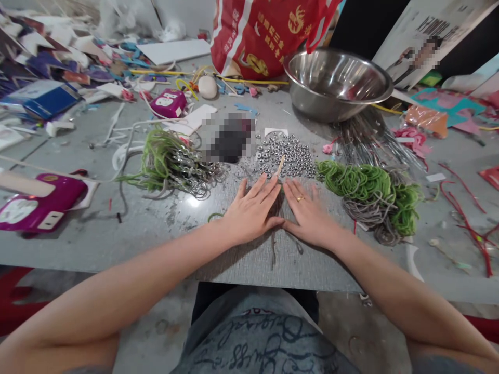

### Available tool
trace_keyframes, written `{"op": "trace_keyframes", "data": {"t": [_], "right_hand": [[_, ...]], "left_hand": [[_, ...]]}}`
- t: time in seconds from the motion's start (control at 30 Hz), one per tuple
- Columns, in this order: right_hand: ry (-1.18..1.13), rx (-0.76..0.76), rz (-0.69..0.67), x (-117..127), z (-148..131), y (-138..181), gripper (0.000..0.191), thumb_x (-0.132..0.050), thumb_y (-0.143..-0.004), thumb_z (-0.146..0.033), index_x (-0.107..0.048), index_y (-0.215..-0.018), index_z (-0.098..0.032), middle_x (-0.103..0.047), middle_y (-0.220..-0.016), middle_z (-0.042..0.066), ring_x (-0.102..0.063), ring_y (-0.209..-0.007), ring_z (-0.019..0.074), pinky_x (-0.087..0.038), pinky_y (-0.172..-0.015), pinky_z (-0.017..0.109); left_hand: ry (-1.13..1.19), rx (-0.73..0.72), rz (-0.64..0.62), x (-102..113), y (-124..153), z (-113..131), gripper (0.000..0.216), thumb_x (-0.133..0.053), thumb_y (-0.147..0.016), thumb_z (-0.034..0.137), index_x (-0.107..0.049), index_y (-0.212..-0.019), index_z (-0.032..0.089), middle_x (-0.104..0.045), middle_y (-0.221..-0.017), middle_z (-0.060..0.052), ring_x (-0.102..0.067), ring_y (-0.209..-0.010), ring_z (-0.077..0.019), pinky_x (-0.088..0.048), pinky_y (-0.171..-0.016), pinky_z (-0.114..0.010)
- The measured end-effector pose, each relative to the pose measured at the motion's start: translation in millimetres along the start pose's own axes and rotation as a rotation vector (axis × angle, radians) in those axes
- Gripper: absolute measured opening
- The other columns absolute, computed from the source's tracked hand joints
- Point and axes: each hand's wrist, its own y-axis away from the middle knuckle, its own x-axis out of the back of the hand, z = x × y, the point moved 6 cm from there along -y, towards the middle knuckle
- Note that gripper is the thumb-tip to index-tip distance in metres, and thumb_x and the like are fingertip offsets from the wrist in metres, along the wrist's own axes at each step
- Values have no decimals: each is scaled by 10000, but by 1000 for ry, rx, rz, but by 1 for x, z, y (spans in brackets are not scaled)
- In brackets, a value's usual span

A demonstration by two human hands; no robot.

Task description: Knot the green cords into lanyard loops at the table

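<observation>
Palms down on the grey table, my left hand point(253, 210) and my right hand point(307, 212) lie side by side with fingers stretched and thumbs touching. A short cord point(273, 249) sticks out beneath them; most of it is hidden. Just beyond the fingertips spreads a patch of small shiny metal beads point(294, 156), with a thin wooden stick point(280, 165) at its near edge. To the left is a bunch of green and grey cords with metal pieces point(167, 161). On the right sits a pile of looped green and grey cords point(370, 197).
A steel bowl point(335, 88) and a red bag point(253, 39) stand at the back. Purple devices point(50, 202) lie on the left, near a blue box point(39, 98). Red cords point(463, 218) lie at the right. Scraps are heaped at the back left.
</observation>
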Motion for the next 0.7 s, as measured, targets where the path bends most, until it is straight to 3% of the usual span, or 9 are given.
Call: {"op": "trace_keyframes", "data": {"t": [0.13,0.33,0.5,0.7], "right_hand": [[23,16,-84,-7,5,5,819,-284,-886,-560,82,-1454,-97,-38,-1523,193,12,-1407,300,0,-1042,667],[59,120,-146,-5,6,11,868,-326,-898,-524,302,-1368,-153,5,-1524,170,45,-1404,285,14,-1041,666],[24,187,-241,-4,4,15,762,-316,-920,-477,196,-1415,-206,-7,-1527,140,19,-1406,281,34,-1028,679],[38,189,-232,0,0,16,644,-351,-923,-407,-54,-1462,-217,-121,-1523,133,-65,-1403,310,36,-991,722]], "left_hand": [[36,-36,-132,-7,7,-2,718,-307,-874,587,-270,-1416,118,-250,-1498,-132,-147,-1394,-321,-112,-1076,-624],[98,-78,-214,-5,11,-6,625,-340,-907,422,-185,-1444,140,-230,-1507,-113,-109,-1404,-303,-104,-1071,-629],[120,-122,-274,-2,11,-12,553,-360,-904,379,-265,-1425,223,-257,-1499,-86,-146,-1397,-308,-76,-1066,-633],[135,-149,-244,5,11,-14,507,-407,-890,396,-385,-1367,226,-337,-1465,-91,-238,-1368,-323,-29,-1035,-687]]}}
